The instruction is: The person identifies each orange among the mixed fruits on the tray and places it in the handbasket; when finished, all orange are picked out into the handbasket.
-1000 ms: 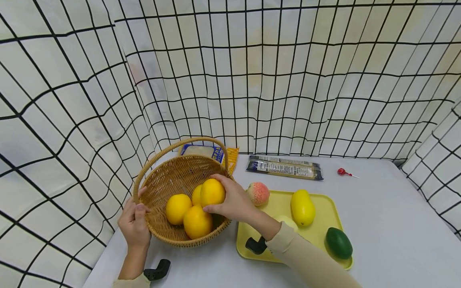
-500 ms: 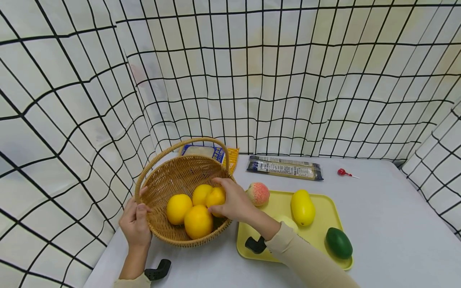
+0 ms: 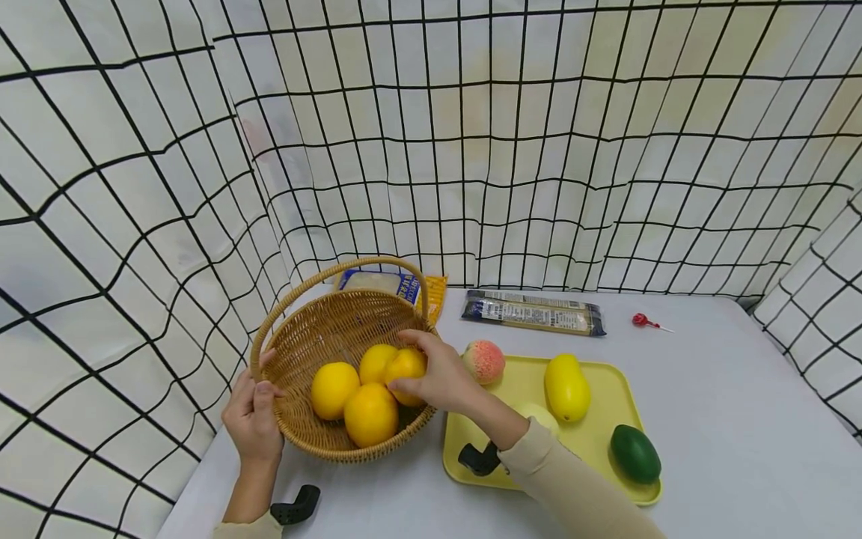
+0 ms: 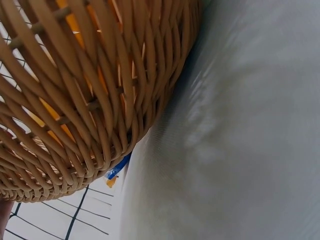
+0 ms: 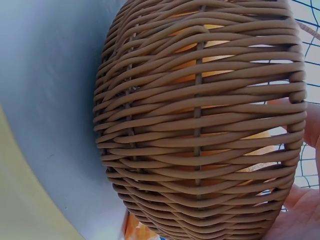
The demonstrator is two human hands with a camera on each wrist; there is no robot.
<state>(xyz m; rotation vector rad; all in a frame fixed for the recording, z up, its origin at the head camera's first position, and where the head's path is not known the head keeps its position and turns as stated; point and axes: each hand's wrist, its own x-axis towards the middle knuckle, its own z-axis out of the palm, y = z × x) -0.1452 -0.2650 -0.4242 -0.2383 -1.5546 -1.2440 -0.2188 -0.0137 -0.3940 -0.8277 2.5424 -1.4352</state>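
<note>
A wicker basket (image 3: pixel 323 329) with an arched handle tilts toward me in the head view, with several oranges inside. My left hand (image 3: pixel 252 415) grips its left rim, thumb over the edge. Inside the right part of the basket, my right hand (image 3: pixel 438 374) holds an orange (image 3: pixel 405 373) between thumb and fingers. This orange sits beside another orange (image 3: pixel 370 415) and partly covers one behind it. In the left wrist view the basket's woven side (image 4: pixel 95 110) hides most of the hand. Through the weave in the right wrist view, orange colour shows behind the basket wall (image 5: pixel 200 130).
Right of the basket is a yellow tray (image 3: pixel 606 382) bearing a yellow papaya-like fruit (image 3: pixel 566 388), a dark green fruit (image 3: pixel 635 454) and a pale round item (image 3: pixel 539 416). A peach (image 3: pixel 483 362) lies at its corner. Behind are flat packages (image 3: pixel 533 313) and a red lollipop (image 3: pixel 641 320).
My right hand has lowered its orange a little, down and to the right among the others, and still holds it. The left hand and basket have barely moved.
</note>
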